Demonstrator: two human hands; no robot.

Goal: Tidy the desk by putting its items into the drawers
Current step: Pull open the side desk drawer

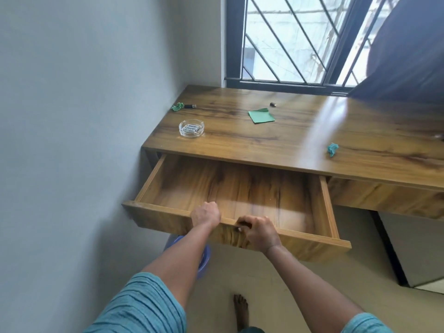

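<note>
Wooden desk sat under the window. On top were a glass ashtray, green paper sheet, two crumpled green wads, and two small dark items.

Pale grey-blue painted wall at left. Dark-framed window w/ diagonal metal grille behind, dark blue curtain at its right. Blue plastic basin on beige floor, partly hidden.

Your two bare arms reaching forward and down, teal sleeves at the upper arms, left hand fingers curled over the drawer front's top edge, right hand beside it, knuckles up, fingers hooked on the same edge, bare foot below
</note>
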